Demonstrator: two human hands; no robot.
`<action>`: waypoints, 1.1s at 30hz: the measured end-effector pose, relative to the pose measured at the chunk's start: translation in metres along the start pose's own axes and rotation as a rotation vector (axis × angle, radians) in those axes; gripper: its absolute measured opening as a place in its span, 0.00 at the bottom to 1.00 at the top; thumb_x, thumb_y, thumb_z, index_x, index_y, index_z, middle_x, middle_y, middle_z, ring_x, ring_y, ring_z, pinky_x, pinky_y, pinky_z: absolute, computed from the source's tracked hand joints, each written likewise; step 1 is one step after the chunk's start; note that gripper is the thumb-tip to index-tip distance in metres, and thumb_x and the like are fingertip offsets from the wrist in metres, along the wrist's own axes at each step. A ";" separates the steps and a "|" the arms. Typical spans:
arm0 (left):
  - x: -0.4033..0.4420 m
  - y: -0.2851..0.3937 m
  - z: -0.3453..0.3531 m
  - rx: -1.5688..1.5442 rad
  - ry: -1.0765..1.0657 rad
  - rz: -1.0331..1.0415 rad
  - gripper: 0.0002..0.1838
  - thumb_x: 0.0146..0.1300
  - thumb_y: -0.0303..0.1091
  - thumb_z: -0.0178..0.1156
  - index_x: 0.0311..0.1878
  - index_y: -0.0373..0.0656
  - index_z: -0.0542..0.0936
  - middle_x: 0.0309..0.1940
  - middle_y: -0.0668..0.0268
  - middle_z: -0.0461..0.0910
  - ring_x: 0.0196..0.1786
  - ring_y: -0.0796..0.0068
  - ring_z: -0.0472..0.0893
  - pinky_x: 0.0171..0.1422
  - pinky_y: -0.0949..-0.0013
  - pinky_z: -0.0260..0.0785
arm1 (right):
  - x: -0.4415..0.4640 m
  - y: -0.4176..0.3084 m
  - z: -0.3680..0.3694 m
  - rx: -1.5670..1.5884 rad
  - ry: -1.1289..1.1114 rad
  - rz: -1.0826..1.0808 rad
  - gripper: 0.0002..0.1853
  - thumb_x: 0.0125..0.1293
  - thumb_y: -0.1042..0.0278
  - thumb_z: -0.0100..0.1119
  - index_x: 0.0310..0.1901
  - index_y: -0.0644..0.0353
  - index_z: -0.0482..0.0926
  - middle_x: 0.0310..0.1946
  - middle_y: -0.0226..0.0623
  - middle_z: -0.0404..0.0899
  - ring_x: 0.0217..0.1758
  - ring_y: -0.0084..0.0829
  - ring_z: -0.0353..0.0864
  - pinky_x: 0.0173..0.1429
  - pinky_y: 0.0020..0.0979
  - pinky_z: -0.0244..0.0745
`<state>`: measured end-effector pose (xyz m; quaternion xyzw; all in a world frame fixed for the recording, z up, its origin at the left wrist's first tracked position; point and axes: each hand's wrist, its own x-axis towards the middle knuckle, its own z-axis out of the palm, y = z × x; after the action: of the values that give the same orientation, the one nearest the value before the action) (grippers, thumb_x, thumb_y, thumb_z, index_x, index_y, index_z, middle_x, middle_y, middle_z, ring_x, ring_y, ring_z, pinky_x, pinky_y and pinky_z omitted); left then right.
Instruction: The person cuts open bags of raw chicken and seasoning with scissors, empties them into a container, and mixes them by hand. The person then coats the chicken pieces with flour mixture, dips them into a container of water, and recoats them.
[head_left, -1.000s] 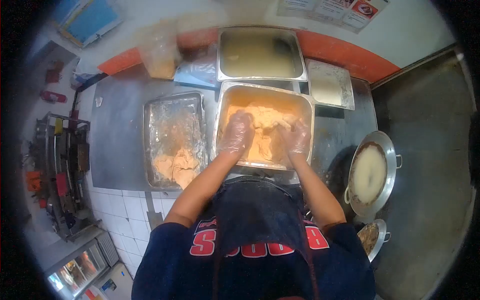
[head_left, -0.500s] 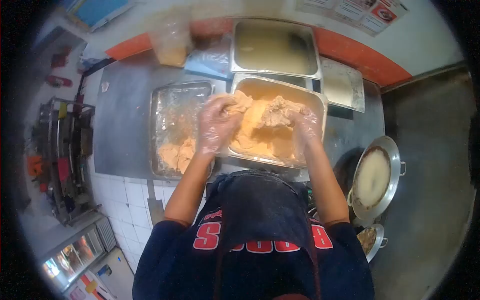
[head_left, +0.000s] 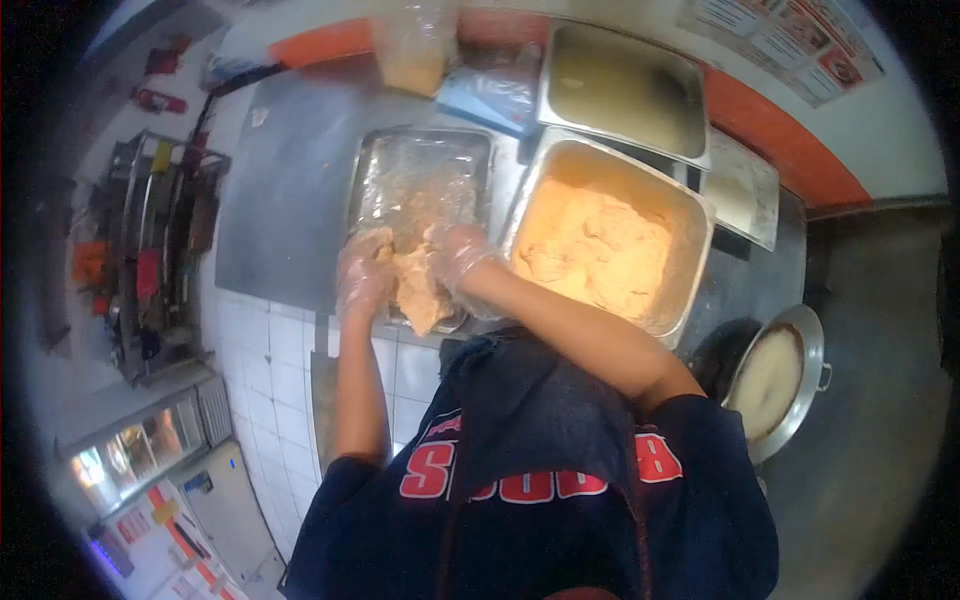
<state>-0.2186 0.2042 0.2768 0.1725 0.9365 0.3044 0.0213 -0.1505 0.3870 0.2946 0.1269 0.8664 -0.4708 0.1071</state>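
Observation:
Both of my hands wear clear plastic gloves and are over the shallow metal tray. My left hand is closed around a breaded meat piece at the tray's left side. My right hand reaches across to the tray's right side, its fingers curled on another breaded meat piece, mostly covered by the glove. Between the hands, breaded meat pieces lie in the near part of the tray. To the right, a deep steel pan contains orange-tan breading flour with a lumpy surface.
Behind the flour pan stands a steel pan of pale liquid. A blue package and a plastic bag sit near the wall. Right of the counter is a large round pan of light, frothy contents. A shelf rack stands far left.
Both hands have moved left from the flour pan to the shallow tray, carrying breaded meat pieces. My right arm now crosses in front of the flour pan. The camera view has shifted.

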 end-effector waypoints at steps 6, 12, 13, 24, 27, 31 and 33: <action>0.010 0.014 0.018 -0.141 -0.153 -0.173 0.15 0.59 0.32 0.56 0.48 0.43 0.85 0.54 0.53 0.81 0.56 0.52 0.79 0.62 0.61 0.69 | -0.041 0.069 -0.072 0.109 0.319 -0.151 0.16 0.60 0.62 0.61 0.48 0.58 0.83 0.45 0.47 0.83 0.48 0.43 0.83 0.55 0.38 0.77; 0.007 0.105 0.048 -0.239 -0.096 0.229 0.12 0.54 0.27 0.57 0.42 0.42 0.83 0.43 0.55 0.82 0.48 0.54 0.80 0.55 0.58 0.72 | -0.029 0.229 -0.129 -0.799 0.110 -0.113 0.17 0.51 0.69 0.67 0.46 0.56 0.82 0.46 0.41 0.83 0.48 0.44 0.83 0.55 0.40 0.77; 0.003 0.124 0.056 -0.275 -0.112 0.359 0.12 0.53 0.26 0.57 0.41 0.42 0.83 0.41 0.55 0.82 0.47 0.54 0.80 0.55 0.57 0.73 | -0.031 0.225 -0.125 -0.792 0.119 -0.103 0.17 0.51 0.69 0.67 0.46 0.56 0.82 0.46 0.41 0.83 0.48 0.44 0.83 0.55 0.40 0.77; 0.013 0.170 0.181 0.388 -0.800 0.642 0.15 0.62 0.31 0.52 0.46 0.38 0.84 0.48 0.47 0.82 0.51 0.50 0.83 0.55 0.54 0.75 | -0.066 0.212 -0.188 -0.514 0.296 0.005 0.04 0.55 0.68 0.60 0.33 0.52 0.82 0.35 0.48 0.80 0.44 0.50 0.79 0.49 0.44 0.74; 0.019 0.173 0.189 0.464 -0.875 0.710 0.13 0.56 0.29 0.57 0.43 0.37 0.84 0.47 0.46 0.81 0.52 0.49 0.82 0.53 0.53 0.75 | -0.082 0.223 -0.185 -0.342 0.445 0.096 0.03 0.57 0.70 0.58 0.32 0.55 0.80 0.31 0.47 0.78 0.42 0.49 0.79 0.46 0.46 0.73; 0.024 0.184 0.176 0.451 -0.893 0.778 0.11 0.52 0.31 0.64 0.38 0.37 0.84 0.42 0.47 0.82 0.51 0.48 0.82 0.53 0.54 0.75 | -0.094 0.221 -0.186 -0.108 0.477 0.184 0.05 0.60 0.70 0.57 0.32 0.61 0.79 0.30 0.42 0.78 0.37 0.40 0.79 0.41 0.40 0.74; 0.024 0.182 0.170 0.392 -0.848 0.816 0.11 0.53 0.33 0.64 0.37 0.38 0.84 0.41 0.47 0.82 0.49 0.48 0.81 0.53 0.54 0.74 | -0.096 0.214 -0.188 0.045 0.485 0.225 0.07 0.63 0.70 0.57 0.33 0.65 0.79 0.30 0.38 0.78 0.34 0.34 0.79 0.38 0.37 0.74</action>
<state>-0.1597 0.4453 0.2448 0.6234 0.7435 0.0153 0.2415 -0.0038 0.6463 0.2550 0.3338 0.8365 -0.4311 -0.0549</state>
